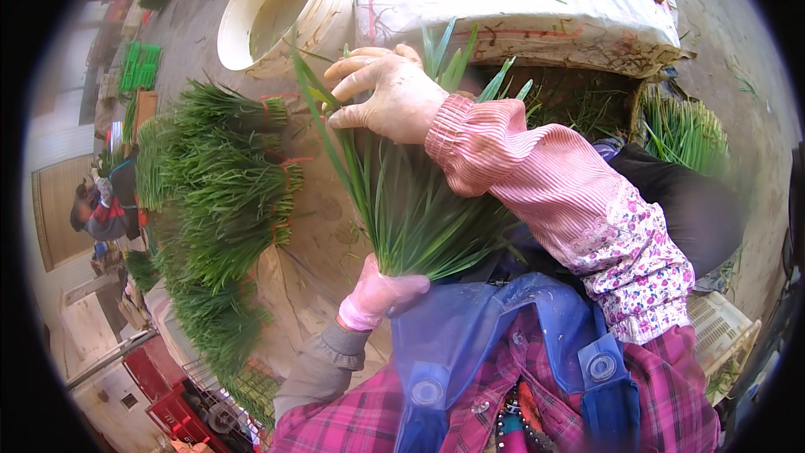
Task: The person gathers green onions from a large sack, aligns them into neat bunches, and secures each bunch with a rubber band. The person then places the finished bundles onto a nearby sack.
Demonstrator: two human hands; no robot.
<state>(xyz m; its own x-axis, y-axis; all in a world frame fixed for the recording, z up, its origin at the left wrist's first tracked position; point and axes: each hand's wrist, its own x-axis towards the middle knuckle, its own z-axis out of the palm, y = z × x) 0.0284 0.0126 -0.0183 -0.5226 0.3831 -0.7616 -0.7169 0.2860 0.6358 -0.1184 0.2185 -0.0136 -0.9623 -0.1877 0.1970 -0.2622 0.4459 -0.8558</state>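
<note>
A loose bunch of long green leaves, apparently garlic chives point(415, 214), fans upward in front of my chest. My left hand point(383, 292), in a thin pinkish glove, is closed around its gathered lower end. Over the upper leaves is my right hand point(383, 91), in a pale, soiled glove, with its fingers curved and spread apart. A few blades, one yellowish, pass close by its thumb and fingertips. The right forearm hides part of the bunch's upper right side.
Tied bunches of greens point(233, 182) lie stacked on the left. A white bucket point(336, 12) holding murky water stands ahead, beside a white sack-covered surface point(503, 6). More greens point(685, 132) stand at right, near a pale plastic crate point(723, 333). Another person point(107, 217) is far left.
</note>
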